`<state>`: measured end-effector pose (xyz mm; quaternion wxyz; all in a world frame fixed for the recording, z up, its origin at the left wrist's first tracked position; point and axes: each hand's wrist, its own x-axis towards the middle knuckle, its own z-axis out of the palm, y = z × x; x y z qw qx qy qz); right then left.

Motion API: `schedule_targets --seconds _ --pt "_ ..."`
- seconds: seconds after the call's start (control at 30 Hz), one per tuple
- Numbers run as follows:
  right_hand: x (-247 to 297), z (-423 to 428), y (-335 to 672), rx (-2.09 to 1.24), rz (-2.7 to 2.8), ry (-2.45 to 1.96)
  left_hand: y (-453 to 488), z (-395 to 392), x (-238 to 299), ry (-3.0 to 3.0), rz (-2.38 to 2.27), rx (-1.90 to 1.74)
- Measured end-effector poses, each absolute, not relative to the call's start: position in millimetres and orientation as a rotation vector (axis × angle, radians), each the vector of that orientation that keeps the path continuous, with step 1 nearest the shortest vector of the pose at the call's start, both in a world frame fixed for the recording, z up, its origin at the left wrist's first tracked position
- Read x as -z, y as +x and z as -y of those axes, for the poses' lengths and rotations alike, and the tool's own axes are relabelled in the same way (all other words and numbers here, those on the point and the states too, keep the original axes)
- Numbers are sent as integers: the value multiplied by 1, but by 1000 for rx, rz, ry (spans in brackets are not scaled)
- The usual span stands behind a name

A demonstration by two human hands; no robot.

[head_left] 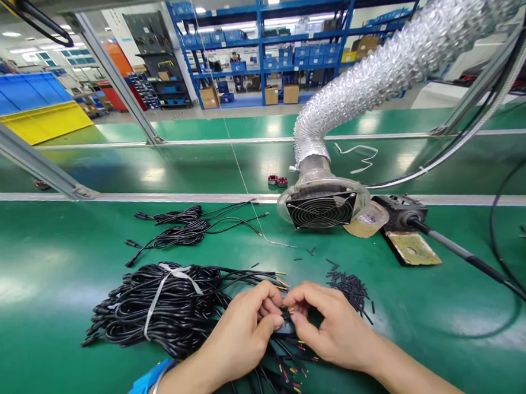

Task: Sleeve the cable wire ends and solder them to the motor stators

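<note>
My left hand [243, 332] and my right hand [326, 323] meet over the green bench, both pinching the same black cable [286, 326] between thumb and fingers. A blue wrist strap [147, 383] is on my left wrist. A big bundle of black cables [162, 307], tied with a white strap, lies just left of my hands. Its stripped ends with red and yellow wires [294, 383] fan out under my hands. A pile of short black tubing pieces [349, 285] lies right beside my right hand.
Two smaller cable coils [185, 228] lie farther back. A fume extractor fan [320, 209] on a silver flexible duct [387, 68] stands behind, with a tape roll [368, 221] and a soldering iron stand [404, 220] to its right. Blue shelving fills the background.
</note>
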<state>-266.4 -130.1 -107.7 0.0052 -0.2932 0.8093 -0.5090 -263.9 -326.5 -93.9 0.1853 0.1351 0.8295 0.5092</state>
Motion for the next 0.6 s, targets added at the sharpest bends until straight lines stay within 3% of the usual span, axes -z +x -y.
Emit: schedule_targets --seconds 0.23,0.4,0.5,0.6 --pt "110 129 -266 1505 -2516 -1023 -260 327 88 467 -2398 -1290" --pt "111 124 -264 1322 -2480 -1322 -258 343 74 688 -2774 -850" --pt "112 124 -261 1273 -2467 -1291 -267 349 72 629 -3112 -460" --pt "114 126 -258 1243 -2468 -1258 -278 343 74 615 -3154 -21"
